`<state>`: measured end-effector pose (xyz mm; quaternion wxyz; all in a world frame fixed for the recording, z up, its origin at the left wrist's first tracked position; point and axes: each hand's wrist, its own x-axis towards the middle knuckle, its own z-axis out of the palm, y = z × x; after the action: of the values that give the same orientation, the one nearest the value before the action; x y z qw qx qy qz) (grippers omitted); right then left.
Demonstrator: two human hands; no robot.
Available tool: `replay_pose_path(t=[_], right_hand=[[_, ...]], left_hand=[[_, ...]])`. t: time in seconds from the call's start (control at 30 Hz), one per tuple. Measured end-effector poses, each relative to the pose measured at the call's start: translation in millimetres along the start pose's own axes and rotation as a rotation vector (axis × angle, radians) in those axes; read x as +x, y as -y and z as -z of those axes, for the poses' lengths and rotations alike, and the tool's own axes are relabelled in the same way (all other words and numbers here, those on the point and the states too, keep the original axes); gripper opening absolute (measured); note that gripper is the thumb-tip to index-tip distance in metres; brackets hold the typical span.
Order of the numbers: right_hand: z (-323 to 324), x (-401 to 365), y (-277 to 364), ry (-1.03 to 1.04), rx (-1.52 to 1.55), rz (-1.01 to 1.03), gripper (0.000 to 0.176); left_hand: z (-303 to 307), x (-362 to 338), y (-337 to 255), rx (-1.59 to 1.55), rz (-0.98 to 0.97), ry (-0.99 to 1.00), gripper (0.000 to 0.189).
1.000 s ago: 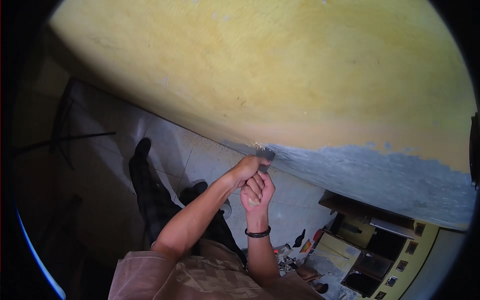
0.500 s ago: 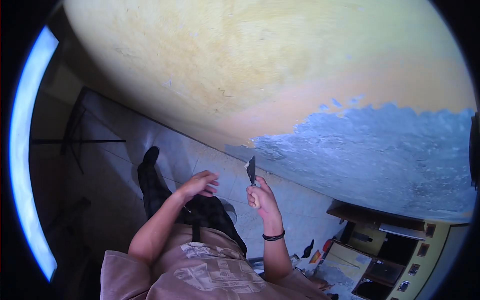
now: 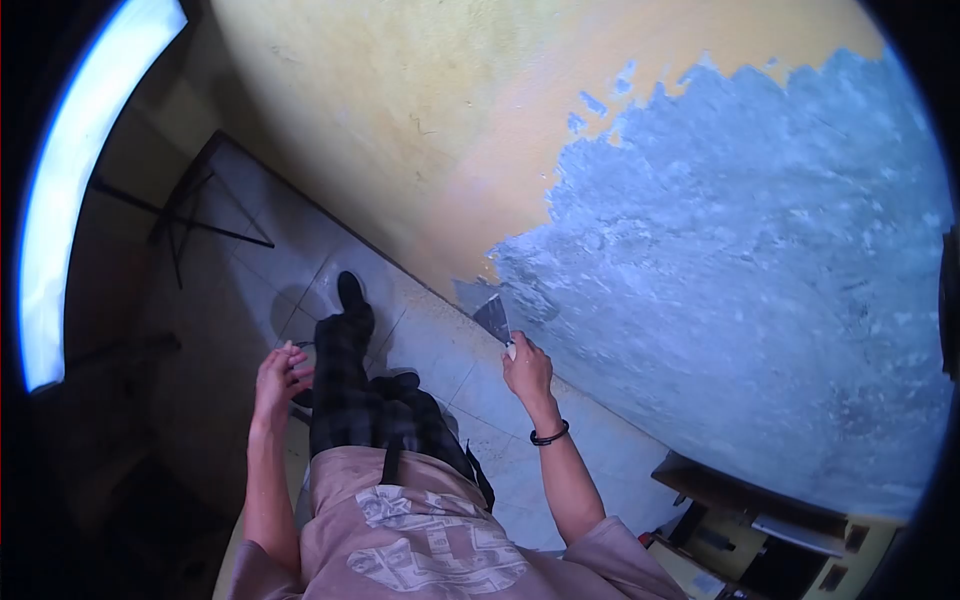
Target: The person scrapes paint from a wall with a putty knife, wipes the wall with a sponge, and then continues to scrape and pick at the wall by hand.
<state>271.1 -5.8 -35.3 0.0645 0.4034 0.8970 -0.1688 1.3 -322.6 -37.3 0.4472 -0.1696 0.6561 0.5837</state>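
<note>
My right hand (image 3: 527,366) is wrapped around the pale handle of a scraper (image 3: 493,318), a flat triangular metal blade with light residue on it. The blade points up and toward the wall, overlapping the lower edge of a rough grey patch (image 3: 720,250) in this view. Around that patch the wall is coated in yellow paint (image 3: 390,90), with a ragged border between the two. Away to the left, my left hand (image 3: 283,380) hangs beside my leg with its fingers loosely bent and apart.
Pale floor tiles (image 3: 440,355) run along the wall's base under my feet. A thin dark metal stand (image 3: 220,230) is at the left. Dark wooden furniture (image 3: 745,495) sits against the wall at the lower right. A bright light strip (image 3: 60,180) lines the left edge.
My left hand has swung left, away from the scraper. My right hand still grips the scraper, whose blade now shows its broad face. The view has shifted, showing more grey wall.
</note>
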Motion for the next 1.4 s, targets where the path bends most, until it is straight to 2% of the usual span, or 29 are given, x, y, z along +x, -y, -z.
replay_pose_path(t=[0.13,0.23,0.3,0.33,0.4,0.47,0.5,0.53,0.6,0.67,0.73,0.8,0.87,0.9,0.97,1.03,1.1,1.13,1.23,1.4], right_hand=[[5.6,10.8,0.9,0.149,-0.124,0.045,0.032],[5.8,22.4,-3.4,0.071,-0.28,-0.041,0.031],[9.1,30.4,-8.5,0.095,-0.25,-0.148,0.035],[14.5,28.8,-4.5,0.112,-0.185,-0.106,0.043],[25.3,26.7,4.9,0.139,-0.142,-0.066,0.046],[22.8,23.8,1.8,0.146,-0.09,0.003,0.053],[21.3,22.8,-4.0,0.168,-0.101,0.01,0.053],[22.0,23.1,-5.6,0.283,0.088,-0.113,0.055],[28.4,25.0,-4.2,0.4,0.269,-0.22,0.056],[54.4,27.4,26.7,0.488,0.665,-0.38,0.057],[51.6,30.9,16.8,0.483,0.721,-0.339,0.055],[42.2,35.7,2.3,0.483,0.858,-0.279,0.049],[36.3,47.3,-8.5,0.567,0.877,-0.22,0.047],[35.9,47.2,-11.9,0.594,0.92,-0.226,0.044],[38.9,47.0,-12.9,0.622,0.892,-0.249,0.044],[44.7,42.9,-8.0,0.613,0.861,-0.281,0.047],[42.7,40.2,-4.7,0.559,0.8,-0.223,0.051],[38.7,41.6,-8.6,0.568,0.905,-0.242,0.054],[53.6,43.7,6.8,0.629,0.884,-0.282,0.056],[50.6,45.5,21.2,0.546,0.906,-0.438,0.057]], left_hand=[[-37.8,-8.6,16.1,0.045,0.063,0.054,0.036],[-66.9,13.8,25.4,0.047,0.097,0.093,0.033],[-97.5,33.1,22.2,0.121,0.041,0.184,0.03],[-113.5,44.7,24.9,0.097,0.062,0.189,0.03],[-143.6,62.0,33.8,0.388,-0.248,0.393,0.028],[-179.4,52.6,26.2,0.377,-0.318,0.566,0.028],[-195.9,48.9,33.8,0.333,-0.287,0.626,0.032],[-212.3,40.9,39.1,0.324,-0.334,0.624,0.037],[-242.4,26.8,53.3,0.279,-0.366,0.63,0.047],[-270.5,15.1,66.2,0.203,-0.373,0.613,0.049],[-294.6,9.6,79.5,0.051,-0.518,0.559,0.054],[-307.4,4.7,86.6,0.065,-0.551,0.435,0.055],[-313.2,-3.1,84.9,0.069,-0.56,0.279,0.056],[-317.0,-3.0,90.8,0.066,-0.552,0.264,0.056],[-328.3,1.9,105.4,-0.034,-0.652,0.127,0.052],[-336.3,-2.2,107.4,-0.07,-0.623,0.137,0.051],[-339.3,-3.0,106.9,-0.112,-0.665,0.09,0.051],[-339.4,-1.4,108.2,-0.115,-0.639,0.112,0.051],[-331.9,3.7,102.1,-0.159,-0.623,0.13,0.052],[-328.8,13.4,104.3,-0.174,-0.656,0.162,0.055]])
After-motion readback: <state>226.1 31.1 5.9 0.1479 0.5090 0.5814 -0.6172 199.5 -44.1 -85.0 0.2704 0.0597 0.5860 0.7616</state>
